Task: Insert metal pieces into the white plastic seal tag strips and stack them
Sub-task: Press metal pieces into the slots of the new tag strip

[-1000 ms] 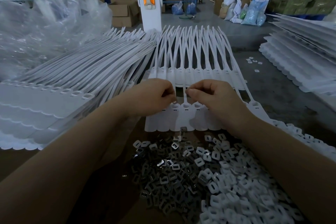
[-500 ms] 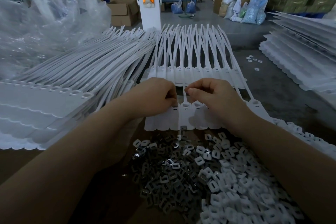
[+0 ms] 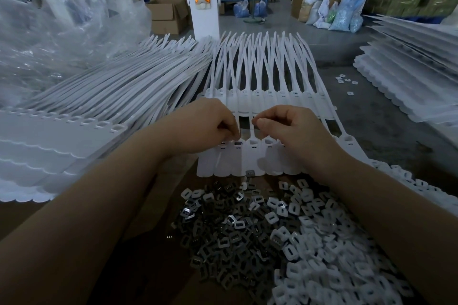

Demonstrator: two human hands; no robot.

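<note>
A strip of joined white seal tags (image 3: 238, 161) lies flat before me, its thin tails running away from me. My left hand (image 3: 205, 126) has curled fingers, and its fingertips pinch a small metal piece (image 3: 238, 143) at a tag's socket. My right hand (image 3: 292, 131) rests on the same strip just to the right, fingers curled and thumb pressed to forefinger. Anything between them is hidden. A heap of dark metal pieces (image 3: 223, 233) lies close below the strip, and one loose piece (image 3: 249, 173) sits at the strip's near edge.
White plastic caps (image 3: 334, 250) are heaped right of the metal pieces. A tall stack of tag strips (image 3: 62, 136) fills the left, with more strips (image 3: 260, 96) behind my hands and another stack (image 3: 409, 77) at the right. Clear plastic bags (image 3: 62, 32) and a white post (image 3: 203, 7) stand behind.
Both hands stay at the same tag heads, with only slight finger movement. The view has shifted a little.
</note>
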